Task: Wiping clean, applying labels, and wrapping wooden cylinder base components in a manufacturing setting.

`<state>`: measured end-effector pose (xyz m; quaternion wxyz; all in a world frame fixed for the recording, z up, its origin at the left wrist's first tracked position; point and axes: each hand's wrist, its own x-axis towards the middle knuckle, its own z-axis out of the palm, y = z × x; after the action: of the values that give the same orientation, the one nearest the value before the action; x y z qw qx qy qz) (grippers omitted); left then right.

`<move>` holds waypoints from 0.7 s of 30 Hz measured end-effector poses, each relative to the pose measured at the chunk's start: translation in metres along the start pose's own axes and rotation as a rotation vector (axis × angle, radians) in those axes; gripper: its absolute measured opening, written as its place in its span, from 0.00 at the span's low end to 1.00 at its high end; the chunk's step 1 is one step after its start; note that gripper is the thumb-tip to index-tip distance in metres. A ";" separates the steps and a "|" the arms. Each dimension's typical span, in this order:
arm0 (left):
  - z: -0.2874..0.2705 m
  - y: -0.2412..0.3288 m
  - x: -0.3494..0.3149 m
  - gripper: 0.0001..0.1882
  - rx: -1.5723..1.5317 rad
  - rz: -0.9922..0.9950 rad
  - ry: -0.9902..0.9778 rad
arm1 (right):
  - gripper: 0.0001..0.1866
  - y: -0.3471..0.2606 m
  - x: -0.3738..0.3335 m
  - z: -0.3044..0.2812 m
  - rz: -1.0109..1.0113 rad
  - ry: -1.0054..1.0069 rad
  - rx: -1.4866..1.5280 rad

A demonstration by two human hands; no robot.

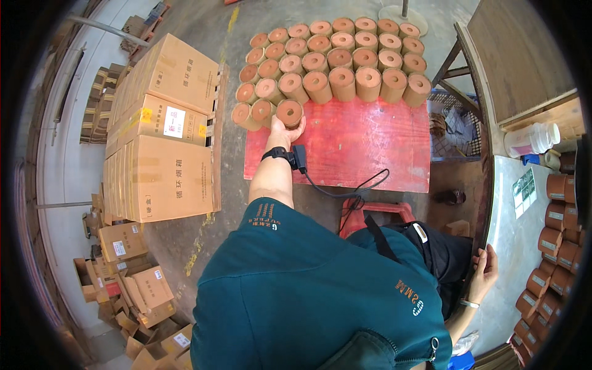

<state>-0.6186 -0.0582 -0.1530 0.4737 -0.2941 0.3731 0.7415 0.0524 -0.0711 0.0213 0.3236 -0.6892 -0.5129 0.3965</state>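
My left hand (288,131) reaches forward, fingers wrapped round a brown cylinder (290,111) with a reddish clay-coloured top and a round hole in its middle. That cylinder stands upright at the near edge of a packed group of the same cylinders (342,83), beside another one (263,111) on its left. They stand in rows on a red board (345,148). A black strap and small box sit on my left wrist, with a cable (333,194) trailing from it. On the right, my right hand (484,271) rests at the metal bench's edge, fingers apart and holding nothing.
Taped cartons (176,176) are stacked on a pallet at the left, with opened cardboard boxes (148,296) nearer me. A red stool (394,213) stands before the board. The metal bench (509,228) holds a white jar (533,139) and stacked brown labelled cylinders (549,271).
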 end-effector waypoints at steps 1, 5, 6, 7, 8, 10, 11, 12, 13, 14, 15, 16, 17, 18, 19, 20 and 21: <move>-0.006 0.004 0.003 0.29 -0.077 -0.065 -0.011 | 0.21 -0.001 0.000 0.000 0.005 -0.005 -0.005; -0.012 0.002 0.025 0.26 -0.187 0.017 0.044 | 0.21 0.003 0.000 0.002 -0.006 0.017 -0.019; -0.013 0.000 0.028 0.24 -0.218 0.161 0.077 | 0.20 0.006 0.000 0.001 -0.014 -0.002 -0.014; -0.014 0.005 0.030 0.24 -0.222 0.168 0.065 | 0.20 0.008 0.001 0.001 -0.021 -0.021 -0.009; -0.012 0.006 0.029 0.24 -0.214 0.149 0.107 | 0.20 0.007 0.000 0.002 -0.027 -0.014 -0.003; -0.003 0.003 0.030 0.23 -0.197 0.116 0.136 | 0.20 0.004 -0.004 0.002 -0.015 0.020 -0.027; 0.004 -0.009 0.037 0.20 -0.237 0.121 0.152 | 0.20 0.005 -0.008 -0.001 -0.008 0.055 -0.025; 0.010 -0.023 0.047 0.17 -0.273 0.120 0.168 | 0.20 0.004 -0.013 -0.005 -0.022 0.083 -0.027; 0.001 -0.019 0.063 0.16 -0.267 0.090 0.041 | 0.19 0.002 -0.019 -0.008 -0.035 0.109 -0.028; -0.041 0.016 0.086 0.23 -0.418 0.013 -0.122 | 0.18 -0.008 -0.017 0.000 -0.038 0.114 0.063; -0.040 0.010 0.098 0.23 -0.348 -0.096 -0.120 | 0.17 -0.002 -0.018 -0.001 -0.059 0.181 0.079; -0.035 0.009 0.098 0.25 -0.317 -0.170 -0.027 | 0.17 0.003 -0.019 -0.008 -0.121 0.255 -0.086; -0.029 0.007 0.089 0.27 -0.268 -0.243 0.068 | 0.16 -0.010 -0.026 -0.016 -0.122 0.344 -0.193; -0.019 0.003 0.070 0.29 -0.209 -0.296 0.148 | 0.14 -0.010 -0.030 -0.025 -0.175 0.472 -0.210; 0.003 -0.035 0.014 0.28 0.036 -0.140 0.094 | 0.14 -0.007 -0.033 -0.034 -0.222 0.588 -0.378; 0.026 -0.064 -0.019 0.27 0.178 -0.140 0.060 | 0.14 -0.002 -0.042 -0.050 -0.159 0.687 -0.387; 0.030 -0.080 -0.005 0.25 0.375 -0.250 0.002 | 0.14 0.005 -0.052 -0.063 -0.141 0.815 -0.537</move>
<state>-0.5454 -0.0143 -0.1544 0.6079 -0.2455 0.4655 0.5946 0.1017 -0.1255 0.0580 0.3348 -0.8110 -0.4741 -0.0746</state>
